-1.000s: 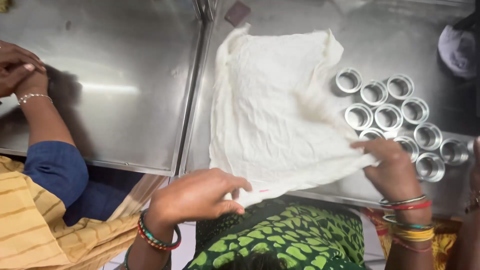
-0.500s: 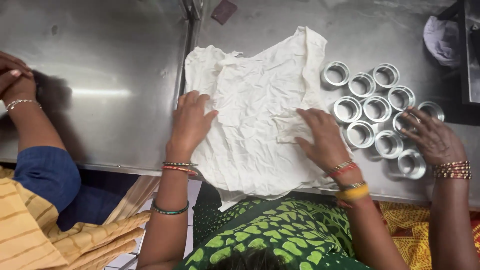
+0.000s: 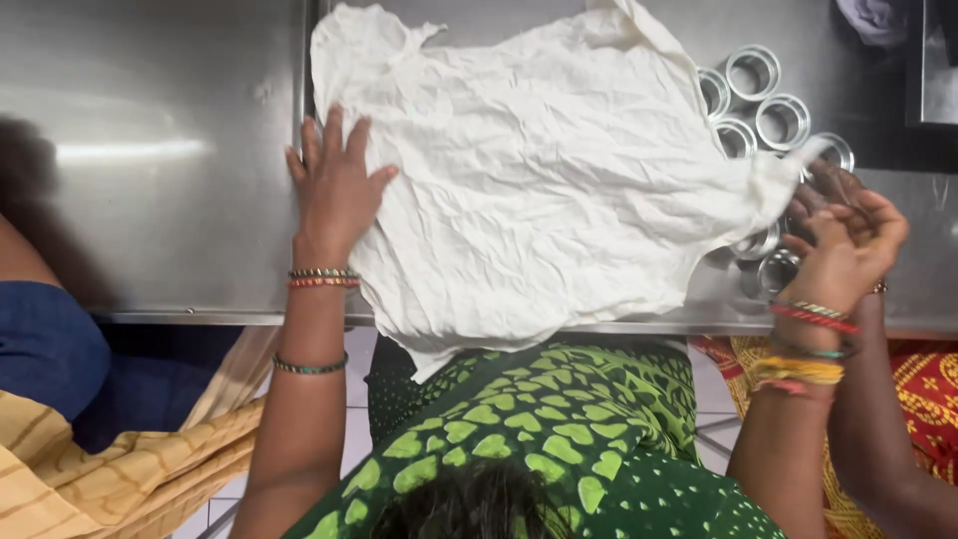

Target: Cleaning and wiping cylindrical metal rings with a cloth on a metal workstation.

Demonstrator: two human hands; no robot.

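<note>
A big white cloth (image 3: pixel 539 190) lies spread out and wrinkled on a shiny metal surface (image 3: pixel 150 150). It covers much of the middle of the surface. Its bottom part hangs a little over the near edge, just above the person's green dress (image 3: pixel 539 429).

The left hand (image 3: pixel 334 190) lies flat and open on the surface, with its fingers spread wide. It presses on the left edge of the cloth. Part of the palm is on the cloth and part is on bare metal. It grips nothing. Bangles (image 3: pixel 321 277) sit on that wrist.

The right hand (image 3: pixel 843 250) is at the right side, near the near edge of the surface. Its fingers are curled and pinch the right corner of the cloth, which is pulled out to a point there. Red, green and yellow bangles (image 3: pixel 803 344) are on that wrist.

Another person's hand (image 3: pixel 833 190) is just behind the right hand and seems to touch it. I cannot tell if it holds anything. That person's arm comes in from the lower right, beside a red and yellow dress (image 3: pixel 918 399).

Small round metal cups (image 3: pixel 768 100) stand in a bunch by the right edge of the cloth. Some are partly under the cloth. One cup (image 3: pixel 778 269) stands right by the right hand.

At the left is someone in blue and yellow clothes (image 3: pixel 60 399).
</note>
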